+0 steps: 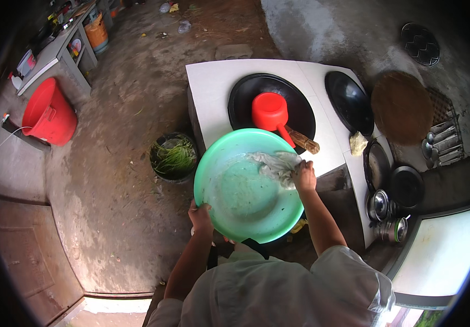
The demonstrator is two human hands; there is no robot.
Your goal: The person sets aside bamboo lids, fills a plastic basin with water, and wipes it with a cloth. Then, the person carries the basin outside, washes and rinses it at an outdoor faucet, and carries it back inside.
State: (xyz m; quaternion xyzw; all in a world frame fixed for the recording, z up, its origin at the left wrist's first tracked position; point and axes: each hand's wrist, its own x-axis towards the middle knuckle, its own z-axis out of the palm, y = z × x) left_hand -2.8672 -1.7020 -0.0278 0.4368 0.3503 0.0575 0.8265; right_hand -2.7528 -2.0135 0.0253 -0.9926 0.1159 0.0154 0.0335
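Note:
A wide green plastic basin [243,192] is held out before me, its inside wet with small dark specks. My left hand [201,216] grips the basin's rim at the lower left. In my right hand [305,176] is a crumpled greyish-white cloth [278,165], pressed against the basin's inner wall on the right. Just beyond the basin a red plastic dipper [270,109] lies upside down in a large black wok [243,96]. A bundled-stick brush [305,141] leans over the wok's edge beside the dipper's handle.
The wok sits in a white-tiled counter [210,106]. A dark bucket of green stalks [173,157] stands on the floor to the left, with a red bucket [52,116] farther off. On the right are a black wok lid [349,102], pans [407,187] and metal pots [379,204].

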